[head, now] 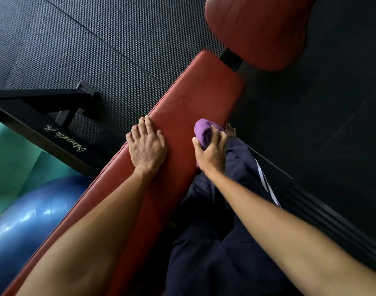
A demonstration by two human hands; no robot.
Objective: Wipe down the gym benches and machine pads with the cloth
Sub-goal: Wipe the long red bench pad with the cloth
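Right hand [210, 152] grips purple cloth [204, 131] on red bench [189, 103]; frame [29, 129] script illegible

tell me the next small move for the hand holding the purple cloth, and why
Probably sweep the right hand with the bunched purple cloth forward along the red bench pad: the cloth sits at the pad's right edge, the left hand rests flat on its left edge, and the pad ahead lies bare.
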